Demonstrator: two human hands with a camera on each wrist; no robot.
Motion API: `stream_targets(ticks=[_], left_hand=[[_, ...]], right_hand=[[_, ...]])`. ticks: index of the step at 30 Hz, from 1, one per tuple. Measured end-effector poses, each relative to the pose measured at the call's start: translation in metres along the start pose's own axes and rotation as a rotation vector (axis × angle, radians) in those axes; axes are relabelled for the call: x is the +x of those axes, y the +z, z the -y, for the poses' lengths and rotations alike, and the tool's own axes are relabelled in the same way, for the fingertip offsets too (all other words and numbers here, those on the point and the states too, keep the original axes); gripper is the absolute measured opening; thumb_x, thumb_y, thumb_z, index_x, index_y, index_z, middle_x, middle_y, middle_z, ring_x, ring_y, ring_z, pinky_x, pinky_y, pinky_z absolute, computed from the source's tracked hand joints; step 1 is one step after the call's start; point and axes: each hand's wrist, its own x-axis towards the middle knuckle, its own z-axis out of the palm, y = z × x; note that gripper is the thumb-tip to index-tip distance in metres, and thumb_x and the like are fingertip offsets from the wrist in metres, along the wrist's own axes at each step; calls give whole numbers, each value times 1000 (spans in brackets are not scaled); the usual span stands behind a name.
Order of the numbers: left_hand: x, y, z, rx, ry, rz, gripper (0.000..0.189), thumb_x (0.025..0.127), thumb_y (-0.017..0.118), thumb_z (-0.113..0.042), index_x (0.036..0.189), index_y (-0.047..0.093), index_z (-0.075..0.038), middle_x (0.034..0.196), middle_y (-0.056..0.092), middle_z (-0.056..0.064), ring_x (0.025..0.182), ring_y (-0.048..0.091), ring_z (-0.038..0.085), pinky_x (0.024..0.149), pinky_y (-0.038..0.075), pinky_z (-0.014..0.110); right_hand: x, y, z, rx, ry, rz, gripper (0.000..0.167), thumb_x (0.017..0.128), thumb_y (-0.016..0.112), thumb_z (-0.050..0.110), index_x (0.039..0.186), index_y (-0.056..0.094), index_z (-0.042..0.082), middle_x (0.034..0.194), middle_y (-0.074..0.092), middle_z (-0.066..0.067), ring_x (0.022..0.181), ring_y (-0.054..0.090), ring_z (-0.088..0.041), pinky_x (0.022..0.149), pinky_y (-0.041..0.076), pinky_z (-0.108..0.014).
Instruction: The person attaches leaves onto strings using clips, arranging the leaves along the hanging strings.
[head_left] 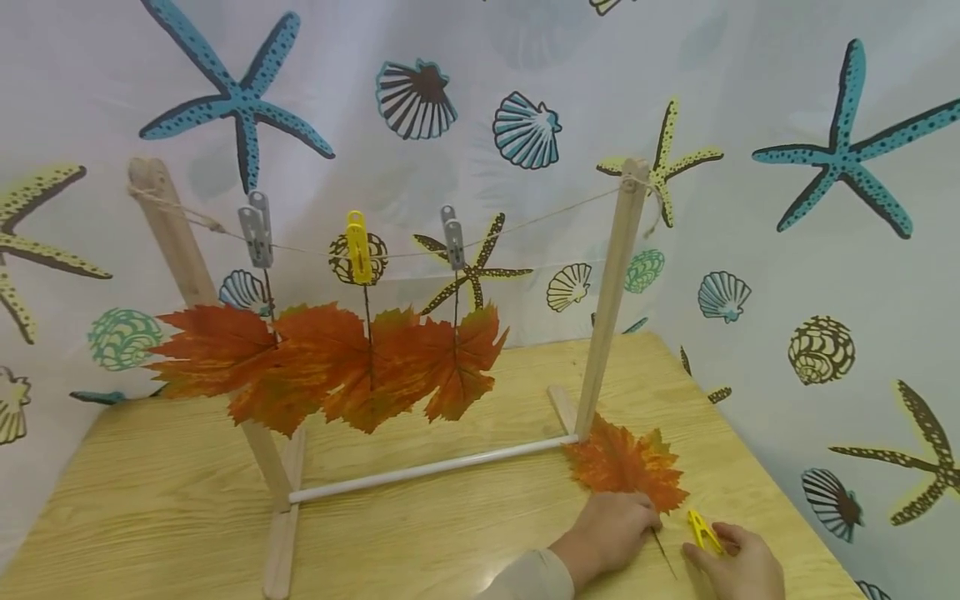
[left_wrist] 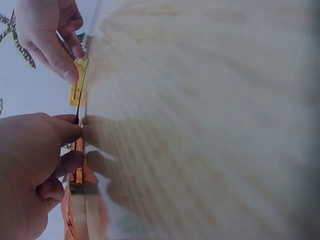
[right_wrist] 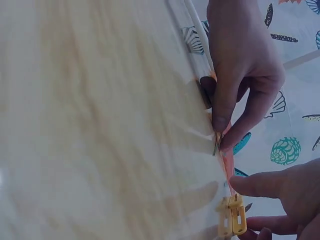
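Note:
On the table at the right, an orange artificial maple leaf (head_left: 626, 462) lies with its thin dark stem (head_left: 663, 553) toward me. My left hand (head_left: 611, 532) pinches that stem between thumb and forefinger just below the leaf; the left wrist view shows the left hand (left_wrist: 27, 165) low against the tabletop. Beside it, my right hand (head_left: 744, 568) holds a yellow clothespin (head_left: 702, 532) between thumb and fingers. In the right wrist view the clothespin (right_wrist: 232, 218) lies near the right thumb, close to the table surface.
A wooden frame (head_left: 611, 308) with a white crossbar (head_left: 435, 470) stands on the table (head_left: 420, 542). From its string (head_left: 540, 218) hang several orange leaves (head_left: 330, 358), held by two grey clothespins (head_left: 453, 237) and a yellow one (head_left: 359, 250). A patterned curtain (head_left: 480, 50) surrounds the table's back and right.

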Motion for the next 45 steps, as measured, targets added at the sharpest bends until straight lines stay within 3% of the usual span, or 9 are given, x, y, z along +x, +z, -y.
stream_targets(ticks=[8,14,19,26,30,35,39,42,45], left_hand=[[6,-1,-4,181,61,-2,16,94,66,-28,98,75,-41,107,68,-26,81,65,-8,59,47,13],[7,0,0,217,43,-15,15,91,69,-26,92,74,-40,95,66,-23,75,61,-7,56,45,13],[1,1,10,104,73,-64,13,96,64,-28,101,73,-36,99,66,-21,79,62,-8,62,45,8],[-9,-9,17,-197,165,-198,11,102,58,-22,107,68,-22,106,65,-12,93,64,-5,84,45,3],[-16,-14,19,-333,156,-232,9,99,63,-21,104,71,-19,105,68,-10,95,63,-5,87,42,1],[-14,-21,20,-491,130,-378,9,93,70,-17,97,77,-13,100,74,-6,94,67,-2,85,43,1],[-13,-30,19,-541,80,-492,9,91,72,-16,94,79,-12,96,74,-5,88,67,-2,80,45,1],[-15,-35,17,-528,2,-538,9,90,73,-17,94,80,-14,93,75,-7,83,65,-4,75,44,0],[-20,-38,13,-512,-72,-560,9,89,74,-20,94,81,-17,92,76,-9,77,64,-7,68,42,0]], right_hand=[[3,-3,-6,39,33,-32,65,80,83,35,121,63,-12,99,71,-25,83,68,-31,66,55,-38],[3,0,-5,57,-3,-35,57,81,83,32,116,67,-10,92,73,-19,77,68,-24,64,53,-35],[-1,1,3,76,-39,-74,51,85,78,32,115,68,-8,98,74,-21,81,71,-29,65,55,-37],[-5,-6,17,86,-64,-154,50,89,73,29,122,64,-7,110,70,-27,90,70,-37,65,57,-39],[-9,-8,25,100,-114,-211,46,88,74,24,122,65,-6,113,69,-28,96,69,-40,70,57,-42],[-10,-16,35,174,-149,-257,44,86,77,17,123,65,-4,119,67,-29,105,68,-40,69,58,-32],[-8,-19,42,324,-169,-221,48,87,78,14,129,61,-4,129,62,-29,92,71,-8,70,56,-16],[-7,-19,46,426,-163,-146,53,89,77,16,134,57,-2,137,57,-26,83,59,16,75,56,-14],[-7,-19,49,480,-151,-77,57,89,77,19,138,55,0,141,53,-24,83,56,19,78,56,-15]])
